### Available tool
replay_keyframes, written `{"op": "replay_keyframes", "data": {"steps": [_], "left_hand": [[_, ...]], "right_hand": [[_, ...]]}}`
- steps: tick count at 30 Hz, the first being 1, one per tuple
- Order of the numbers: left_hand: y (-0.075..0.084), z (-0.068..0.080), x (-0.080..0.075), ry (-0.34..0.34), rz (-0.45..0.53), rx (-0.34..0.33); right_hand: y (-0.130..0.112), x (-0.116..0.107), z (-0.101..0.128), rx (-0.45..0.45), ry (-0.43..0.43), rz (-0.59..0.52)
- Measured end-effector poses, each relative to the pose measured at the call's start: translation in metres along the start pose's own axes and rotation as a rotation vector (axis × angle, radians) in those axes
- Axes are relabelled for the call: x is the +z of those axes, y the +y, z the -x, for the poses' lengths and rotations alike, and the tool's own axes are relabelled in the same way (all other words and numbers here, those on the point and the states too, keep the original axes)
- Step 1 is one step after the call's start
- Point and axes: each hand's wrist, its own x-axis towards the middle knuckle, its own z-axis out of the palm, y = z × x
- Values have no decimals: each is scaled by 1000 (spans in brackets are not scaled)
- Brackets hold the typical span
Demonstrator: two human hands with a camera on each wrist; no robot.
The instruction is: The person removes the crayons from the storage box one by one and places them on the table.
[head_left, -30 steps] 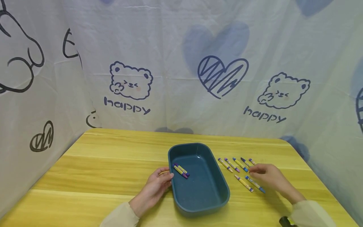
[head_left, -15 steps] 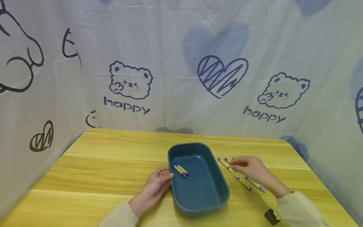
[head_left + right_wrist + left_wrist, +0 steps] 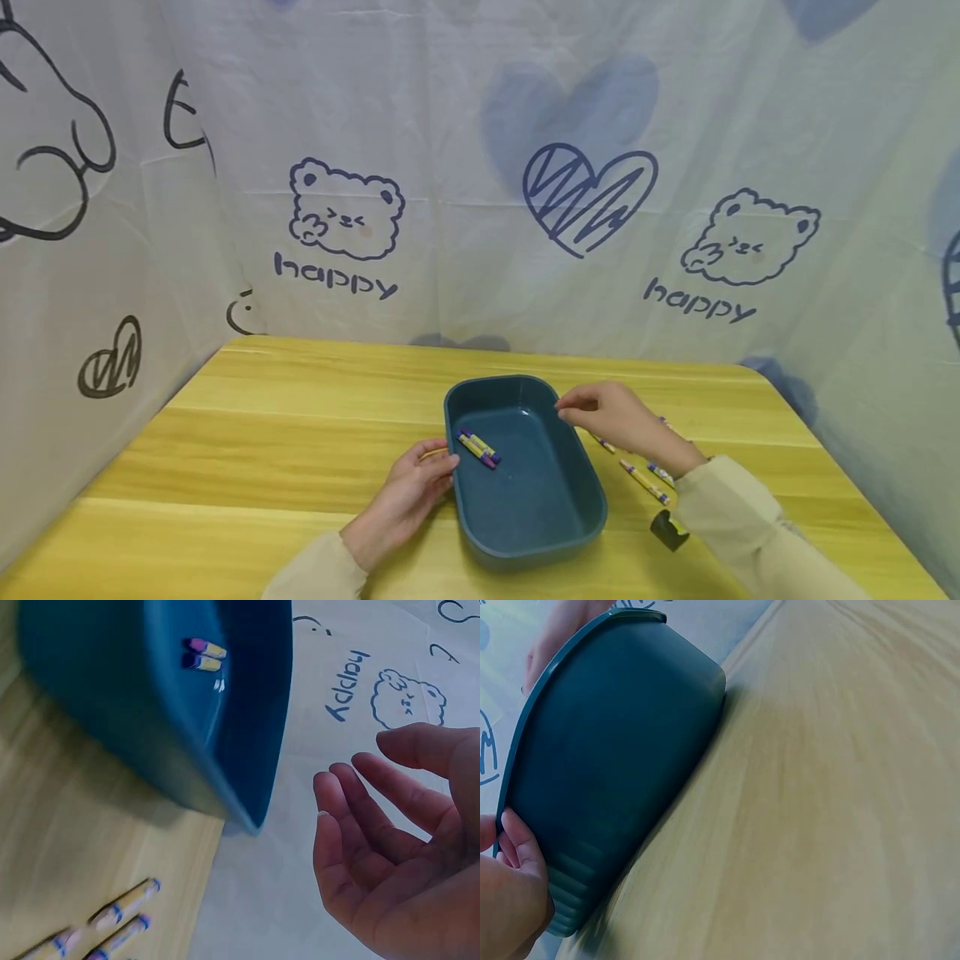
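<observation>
A deep teal plastic bin with rounded corners stands on the table. My left hand grips its left rim, thumb over the edge and fingers against the outer wall. Two crayons with yellow wrappers lie side by side inside, near that rim. My right hand is over the bin's far right rim. In the right wrist view its fingers curl loosely, thumb apart, and nothing shows between them. Under and behind the right hand, several more crayons lie on the table, partly hidden by the hand and forearm.
The yellow wood-grain table extends left of the bin. A white cloth with drawn bears and hearts hangs behind the table and at both sides. A small black object sits at the right sleeve.
My right hand has moved left and away from the crayons on the right, up to the bin's far right rim. The left hand, the bin and the two crayons inside have stayed put.
</observation>
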Motion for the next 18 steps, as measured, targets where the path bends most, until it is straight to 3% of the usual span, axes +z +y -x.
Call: {"op": "replay_keyframes", "data": {"steps": [10, 18], "left_hand": [[0, -1, 0, 11, 11, -1], [1, -1, 3, 14, -1, -4]], "right_hand": [[-18, 26, -43, 33, -17, -133], [-18, 53, -58, 49, 48, -252]]}}
